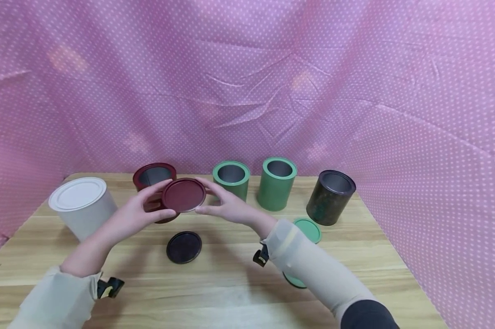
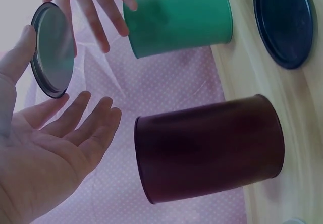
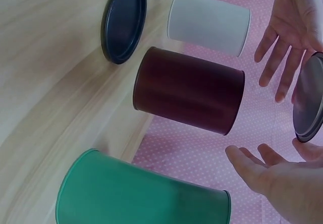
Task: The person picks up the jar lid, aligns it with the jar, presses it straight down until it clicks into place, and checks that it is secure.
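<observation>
A dark red round lid (image 1: 184, 195) is held up between both hands, tilted with its face towards the head camera. My left hand (image 1: 134, 218) pinches its left edge, thumb below and fingers above. At the opposite edge my right hand (image 1: 236, 206) holds it between thumb and fingertips. Behind the lid stands the dark red can (image 2: 209, 151), upright and uncovered, partly hidden by the left hand and the lid in the head view. Both wrist views show the lid (image 3: 309, 100) apart from the can's rim.
A white can (image 1: 87, 212) with its lid on stands left. Two open green cans (image 1: 276, 189) and an open black can (image 1: 328, 203) stand right. A black lid (image 1: 183, 247) lies in front. Two green lids (image 1: 309, 229) lie near the right forearm, one partly covered.
</observation>
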A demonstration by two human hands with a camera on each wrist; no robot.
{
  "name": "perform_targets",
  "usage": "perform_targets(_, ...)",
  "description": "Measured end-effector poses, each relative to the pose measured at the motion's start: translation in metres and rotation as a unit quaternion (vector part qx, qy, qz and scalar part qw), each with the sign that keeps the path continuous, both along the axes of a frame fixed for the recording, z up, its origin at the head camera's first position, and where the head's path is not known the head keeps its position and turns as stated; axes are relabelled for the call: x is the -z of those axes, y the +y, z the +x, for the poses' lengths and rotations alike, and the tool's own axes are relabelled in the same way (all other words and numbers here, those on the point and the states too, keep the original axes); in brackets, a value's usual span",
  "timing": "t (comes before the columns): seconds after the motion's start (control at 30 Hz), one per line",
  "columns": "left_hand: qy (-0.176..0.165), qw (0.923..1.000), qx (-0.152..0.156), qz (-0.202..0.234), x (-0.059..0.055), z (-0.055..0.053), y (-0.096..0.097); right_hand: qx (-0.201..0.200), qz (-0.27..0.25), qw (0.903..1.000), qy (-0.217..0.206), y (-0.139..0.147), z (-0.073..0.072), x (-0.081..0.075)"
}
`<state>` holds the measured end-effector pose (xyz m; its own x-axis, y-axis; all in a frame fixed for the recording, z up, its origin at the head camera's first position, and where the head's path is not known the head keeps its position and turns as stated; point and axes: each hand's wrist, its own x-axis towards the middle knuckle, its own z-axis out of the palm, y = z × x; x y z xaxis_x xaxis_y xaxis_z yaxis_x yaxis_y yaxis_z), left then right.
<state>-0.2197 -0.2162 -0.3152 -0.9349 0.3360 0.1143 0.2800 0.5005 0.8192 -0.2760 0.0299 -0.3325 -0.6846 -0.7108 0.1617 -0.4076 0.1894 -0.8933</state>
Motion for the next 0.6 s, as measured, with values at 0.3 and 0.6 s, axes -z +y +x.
perform_targets(0.3, 0.005, 0.9998, 0.005, -0.020, -0.006, -0.012, -0.010, 0.007, 0.026, 0.9996, 0.012, -0.007, -0.013, -0.006)
perform_targets(0.6, 0.019, 0.9993, 0.004, -0.033, -0.011, -0.016, -0.019, -0.006, 0.033, 0.9994, 0.001, -0.015, -0.021, -0.014)
